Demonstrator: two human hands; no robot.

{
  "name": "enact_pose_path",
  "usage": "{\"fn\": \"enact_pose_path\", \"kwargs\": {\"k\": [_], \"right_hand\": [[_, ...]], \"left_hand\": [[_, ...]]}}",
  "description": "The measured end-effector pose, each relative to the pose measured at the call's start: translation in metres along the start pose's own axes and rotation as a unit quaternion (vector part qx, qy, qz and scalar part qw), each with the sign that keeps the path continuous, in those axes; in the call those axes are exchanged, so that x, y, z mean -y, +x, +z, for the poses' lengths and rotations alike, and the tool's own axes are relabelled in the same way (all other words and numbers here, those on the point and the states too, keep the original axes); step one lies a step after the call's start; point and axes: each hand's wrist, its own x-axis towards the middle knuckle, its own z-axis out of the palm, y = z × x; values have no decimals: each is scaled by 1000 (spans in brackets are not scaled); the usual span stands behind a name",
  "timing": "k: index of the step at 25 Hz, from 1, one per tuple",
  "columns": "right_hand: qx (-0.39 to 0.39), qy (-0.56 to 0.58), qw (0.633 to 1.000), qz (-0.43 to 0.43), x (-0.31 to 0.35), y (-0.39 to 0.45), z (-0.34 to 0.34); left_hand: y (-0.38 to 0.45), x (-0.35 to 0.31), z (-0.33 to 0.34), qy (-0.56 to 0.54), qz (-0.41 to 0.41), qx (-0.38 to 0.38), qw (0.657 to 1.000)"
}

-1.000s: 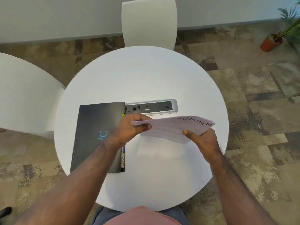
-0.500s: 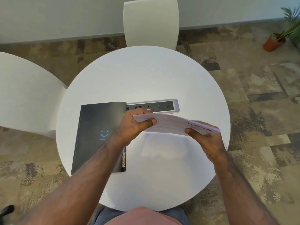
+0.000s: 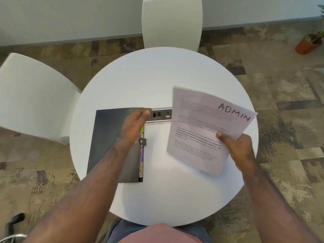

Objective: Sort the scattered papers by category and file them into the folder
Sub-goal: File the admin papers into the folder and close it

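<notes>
A dark grey folder (image 3: 107,137) lies closed on the left half of the round white table (image 3: 157,76), with coloured tab labels showing along its right edge. My left hand (image 3: 133,127) is over the folder's upper right corner, fingers fairly straight, holding nothing. My right hand (image 3: 236,148) grips a stack of printed papers (image 3: 201,127) marked "ADMIN" at the top, held tilted up above the table's right side with the thumb on the front sheet.
A silver power and data socket strip (image 3: 161,115) is set into the table centre, partly behind the papers. White chairs stand at the far side (image 3: 171,21) and left (image 3: 33,95). A potted plant (image 3: 308,42) sits on the carpet, far right.
My left hand has let go of the papers and moved left onto the folder's corner. My right hand has tilted the stack up and to the right, so its printed face shows.
</notes>
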Motion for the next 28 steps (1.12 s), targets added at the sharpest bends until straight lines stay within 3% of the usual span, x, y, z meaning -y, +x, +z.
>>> {"fn": "enact_pose_path", "kwargs": {"k": [2, 3, 6, 8, 17, 21, 28], "right_hand": [[-13, 13, 1000, 24, -7, -2, -12], [-14, 14, 999, 43, -13, -5, -17], [-10, 44, 995, 91, -33, -17, -18], [-4, 51, 993, 107, -43, -25, -13], [17, -20, 991, 133, -55, -38, 0], [18, -27, 991, 129, -51, -40, -6], [37, -31, 994, 101, -43, -41, -15]], "left_hand": [[3, 38, -26, 198, -75, -105, 972], [0, 60, -38, 285, -120, -113, 944], [-14, 118, -50, 434, -204, -49, 876], [-23, 134, -46, 465, -227, -27, 856], [-23, 132, -23, 485, -229, -18, 844], [-21, 127, -17, 461, -227, 5, 858], [-30, 91, -27, 472, -99, -47, 875]]}}
